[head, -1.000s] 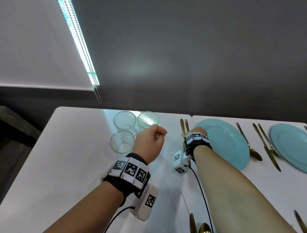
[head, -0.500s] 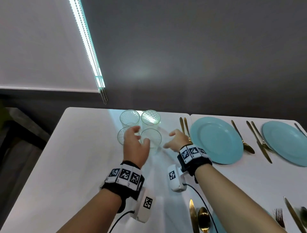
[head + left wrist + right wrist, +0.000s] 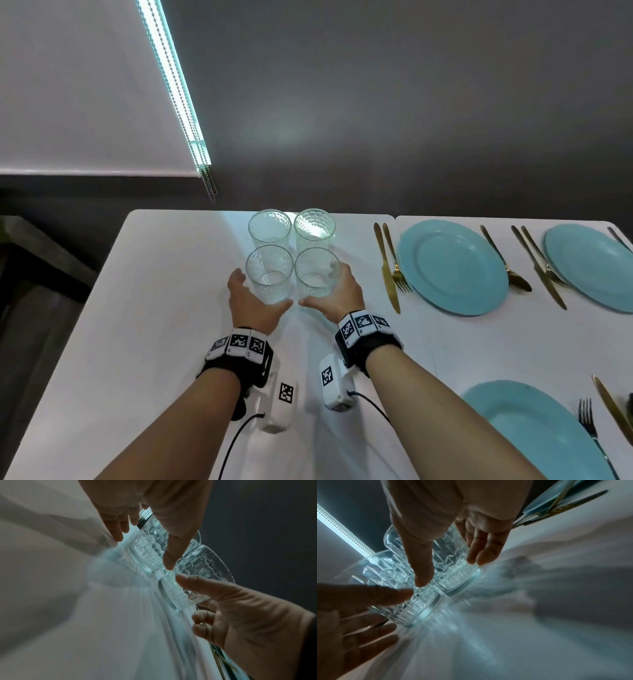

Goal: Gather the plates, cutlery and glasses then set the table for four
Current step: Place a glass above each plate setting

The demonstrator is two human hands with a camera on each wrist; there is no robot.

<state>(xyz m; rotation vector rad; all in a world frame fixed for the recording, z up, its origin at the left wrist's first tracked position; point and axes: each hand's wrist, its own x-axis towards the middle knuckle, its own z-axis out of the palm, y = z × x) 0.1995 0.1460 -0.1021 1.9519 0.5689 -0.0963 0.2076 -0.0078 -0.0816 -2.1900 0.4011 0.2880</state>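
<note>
Glasses (image 3: 293,255) in a square cluster on white table (image 3: 144,308), hands spread, left hand (image 3: 251,303) and right hand (image 3: 337,294) flanking the near pair

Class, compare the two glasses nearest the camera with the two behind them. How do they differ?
The near glasses sit between the left hand and right hand; the far glasses stand untouched. The far glasses catch brighter light at the table edge. All four are clear, patterned, upright.

Your left hand (image 3: 251,301) and right hand (image 3: 337,294) are reaching toward twelve o'clock, forearms converging, fingers spread and relaxed, thumbs pointing inward until nearly touching; your wrists are wearing black bands.
</note>
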